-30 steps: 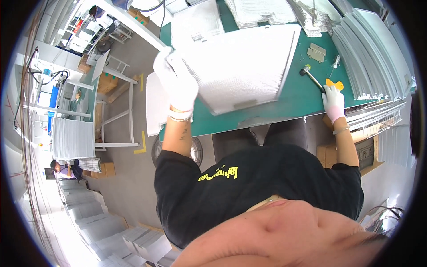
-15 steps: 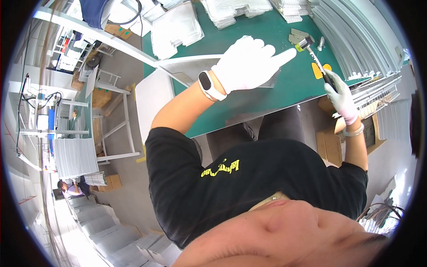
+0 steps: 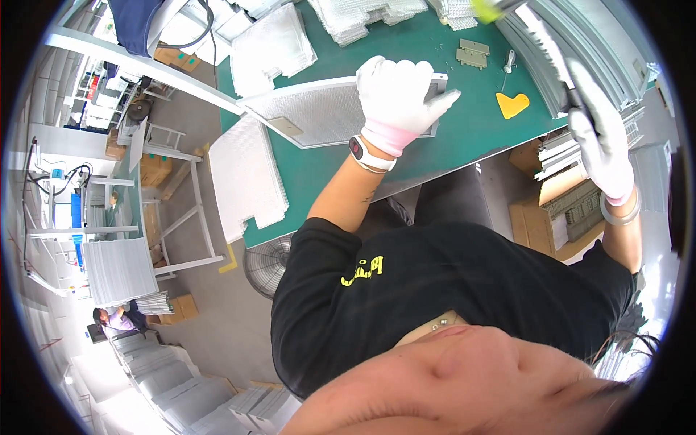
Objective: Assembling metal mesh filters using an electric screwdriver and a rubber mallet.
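mallet (image 3: 544,42) has moved most since half a second ago: its head, then near the metal bracket (image 3: 473,53), now shows at the top edge of view, blurred and partly cut off. right hand (image 3: 602,134) looks larger, so presumably nearer the camera. grip there: gloved fingers wrapped round the black end of the handle, thumb lying along it; hold at the far end likely chosen to leave shaft and head free. mallet's long axis slants, head up-left and away from the body, butt down-right toward the wrist. left hand (image 3: 399,94) is at the upper edge of the framed panel (image 3: 330,109), fingers curled, thumb stretched out to the right; cannot tell whether the rim is pinched or only leaned on. judged: the hand steadies the panel, which stands tilted on the green table (image 3: 464,123). panel's long axis runs left to right across the wearer's front, meshed inner face turned toward the body. farther right on the table: orange scraper (image 3: 512,106), flat, and small screwdriver (image 3: 510,61), shaft toward the wearer; both lie apart from the panel, probably to keep within right-hand reach. white sheets (image 3: 250,177) lie stacked at the table's left end.
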The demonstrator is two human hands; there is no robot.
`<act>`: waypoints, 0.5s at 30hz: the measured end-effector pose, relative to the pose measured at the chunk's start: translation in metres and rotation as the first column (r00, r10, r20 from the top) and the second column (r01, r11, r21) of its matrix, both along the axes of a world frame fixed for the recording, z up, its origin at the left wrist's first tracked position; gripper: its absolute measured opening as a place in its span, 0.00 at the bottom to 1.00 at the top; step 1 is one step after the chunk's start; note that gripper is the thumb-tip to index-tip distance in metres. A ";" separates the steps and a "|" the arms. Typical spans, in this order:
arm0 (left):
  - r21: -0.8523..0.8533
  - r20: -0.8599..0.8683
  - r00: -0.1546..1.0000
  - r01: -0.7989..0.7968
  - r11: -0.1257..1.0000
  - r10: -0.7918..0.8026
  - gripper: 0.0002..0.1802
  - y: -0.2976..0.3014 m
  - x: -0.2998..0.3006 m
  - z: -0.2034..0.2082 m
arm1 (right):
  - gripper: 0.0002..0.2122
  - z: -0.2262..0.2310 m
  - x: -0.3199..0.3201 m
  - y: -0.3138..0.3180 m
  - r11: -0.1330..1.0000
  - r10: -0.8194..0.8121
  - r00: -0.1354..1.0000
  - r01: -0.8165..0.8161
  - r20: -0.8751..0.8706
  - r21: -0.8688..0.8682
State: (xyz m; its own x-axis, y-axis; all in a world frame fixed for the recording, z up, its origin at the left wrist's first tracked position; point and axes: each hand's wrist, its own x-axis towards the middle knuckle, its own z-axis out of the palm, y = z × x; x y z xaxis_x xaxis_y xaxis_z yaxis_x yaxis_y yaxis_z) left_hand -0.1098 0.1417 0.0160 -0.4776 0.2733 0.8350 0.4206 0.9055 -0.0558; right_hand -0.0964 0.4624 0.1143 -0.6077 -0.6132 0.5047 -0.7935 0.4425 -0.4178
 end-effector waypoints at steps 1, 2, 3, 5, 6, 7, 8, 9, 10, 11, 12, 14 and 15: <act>0.003 0.001 1.000 -0.006 1.000 0.006 0.26 -0.001 0.001 -0.001 | 0.22 -0.003 0.003 0.001 0.995 -0.024 0.997 0.032 0.079 -0.094; 0.008 -0.017 1.000 -0.013 1.000 0.013 0.26 0.001 -0.001 -0.002 | 0.22 -0.014 0.009 0.003 0.983 -0.029 0.989 0.054 0.146 -0.173; 0.012 -0.036 0.999 -0.020 1.000 0.021 0.26 0.004 -0.003 -0.003 | 0.22 -0.027 0.013 0.002 0.964 -0.028 0.977 0.082 0.211 -0.251; -0.012 0.020 0.999 -0.038 0.999 0.038 0.27 0.004 -0.003 -0.003 | 0.25 -0.038 0.005 -0.016 0.973 0.007 0.975 0.044 -0.223 0.226; -0.038 0.070 0.996 -0.059 0.998 0.062 0.27 0.002 -0.004 -0.003 | 0.26 -0.026 0.010 -0.024 0.928 -0.064 0.997 0.073 -0.037 0.365; -0.037 0.070 0.995 -0.062 0.997 0.064 0.27 0.000 -0.005 -0.006 | 0.27 -0.011 0.015 -0.028 0.864 -0.161 0.978 0.074 0.134 0.499; -0.023 -0.008 0.999 -0.046 0.999 0.045 0.27 -0.002 -0.007 -0.009 | 0.26 -0.010 0.010 -0.025 0.928 -0.047 0.998 0.059 -0.042 0.369; -0.010 -0.086 0.996 -0.028 1.000 0.027 0.27 -0.004 -0.009 -0.011 | 0.24 -0.010 0.004 -0.022 0.972 0.042 0.972 0.014 -0.230 0.237; -0.010 -0.083 0.996 -0.032 0.999 0.031 0.27 -0.004 -0.008 -0.012 | 0.22 0.000 0.009 -0.024 0.996 -0.007 0.976 0.027 -0.218 0.090; -0.011 -0.089 0.995 -0.042 0.999 0.040 0.27 -0.005 -0.007 -0.012 | 0.21 0.007 0.017 -0.018 0.993 -0.068 0.982 0.084 0.178 -0.082; -0.013 -0.095 0.994 -0.053 0.999 0.051 0.27 -0.006 -0.006 -0.012 | 0.21 -0.005 0.014 -0.016 0.973 -0.034 0.984 0.073 0.177 -0.218; -0.004 -0.066 0.997 -0.026 1.000 0.026 0.28 -0.001 -0.008 -0.013 | 0.22 -0.018 0.009 -0.032 0.995 -0.080 0.927 0.053 -0.366 -0.085; 0.001 -0.035 0.999 -0.023 1.000 0.023 0.28 0.000 -0.009 -0.014 | 0.24 -0.035 0.001 -0.014 0.944 0.098 0.960 -0.006 -0.263 0.329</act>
